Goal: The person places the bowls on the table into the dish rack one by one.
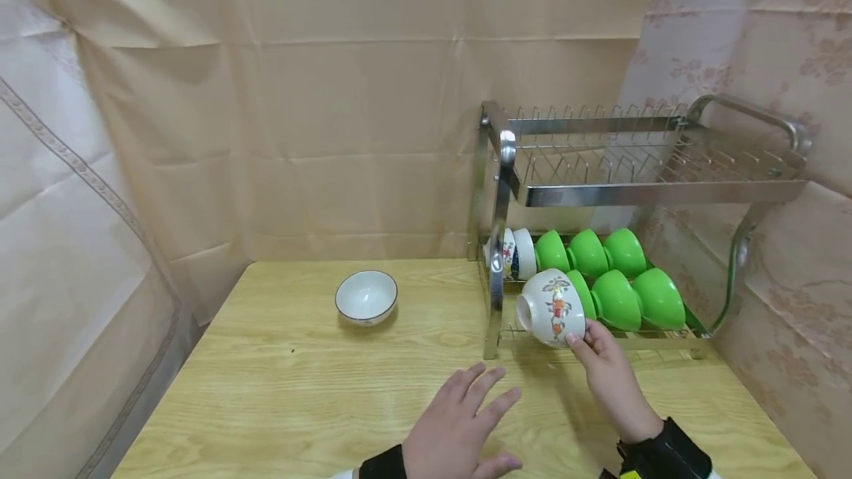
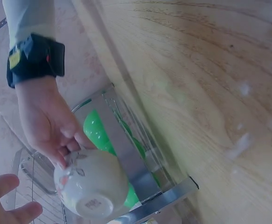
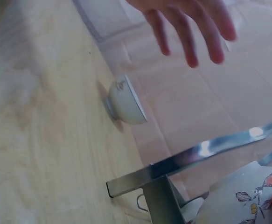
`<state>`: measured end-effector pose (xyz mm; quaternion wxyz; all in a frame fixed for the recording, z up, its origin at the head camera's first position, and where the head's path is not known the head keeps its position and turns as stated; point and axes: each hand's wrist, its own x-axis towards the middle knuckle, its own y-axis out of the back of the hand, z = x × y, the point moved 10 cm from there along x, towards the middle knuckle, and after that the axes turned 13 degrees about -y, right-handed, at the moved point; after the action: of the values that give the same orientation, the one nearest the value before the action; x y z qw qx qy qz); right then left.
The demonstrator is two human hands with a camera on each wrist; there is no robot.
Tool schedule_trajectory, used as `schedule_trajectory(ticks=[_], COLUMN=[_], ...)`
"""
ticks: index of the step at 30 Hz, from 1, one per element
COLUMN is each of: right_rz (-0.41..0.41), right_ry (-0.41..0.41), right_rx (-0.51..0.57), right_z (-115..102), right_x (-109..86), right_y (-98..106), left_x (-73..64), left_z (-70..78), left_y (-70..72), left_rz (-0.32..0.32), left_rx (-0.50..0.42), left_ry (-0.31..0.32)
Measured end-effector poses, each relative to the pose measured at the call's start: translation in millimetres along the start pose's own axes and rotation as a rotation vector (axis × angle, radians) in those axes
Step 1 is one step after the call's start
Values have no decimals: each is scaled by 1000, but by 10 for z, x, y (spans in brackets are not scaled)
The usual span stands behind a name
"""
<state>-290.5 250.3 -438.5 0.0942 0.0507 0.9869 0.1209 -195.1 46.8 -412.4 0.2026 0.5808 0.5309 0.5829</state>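
In the head view, my right hand [image 1: 615,383] pinches the rim of a white bowl with a flower pattern [image 1: 552,309]. The bowl is on its side at the front left of the rack's lower tier, its foot facing left; whether it touches the rack I cannot tell. My left hand [image 1: 459,427] hovers over the table, fingers spread and holding nothing. Several green bowls [image 1: 615,300] lean in rows on the lower tier, and white bowls [image 1: 524,253] stand at its back left. Another white bowl [image 1: 366,297] sits upright on the table to the left.
A two-tier metal dish rack [image 1: 665,194] stands at the right of the wooden table [image 1: 266,390]. Its upper tier has wire slots. Beige cloth [image 1: 359,131] hangs behind the table, and patterned cloth [image 1: 792,279] borders the right side.
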Motion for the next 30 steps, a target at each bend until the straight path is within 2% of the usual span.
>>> schedule_trajectory(ticks=[5,10,18,24,30], right_rz=[-48,-50,-50,-44,-13], right_ry=[7,-29,-45,-25,-29], right_rx=[79,93,44,8,-55], right_z=[-10,41,123,99,83], right_x=[198,360,531,578,638], right_y=[-27,-52,-81,-100,-98], left_x=[30,66,100,132,148], left_z=[14,42,60,76,90], left_y=[-92,-178,-252,-272,-294], left_rz=[-43,-85,-106,-93,-107], left_rx=[-4,9,44,67,57], left_ry=[9,13,8,-10,-18])
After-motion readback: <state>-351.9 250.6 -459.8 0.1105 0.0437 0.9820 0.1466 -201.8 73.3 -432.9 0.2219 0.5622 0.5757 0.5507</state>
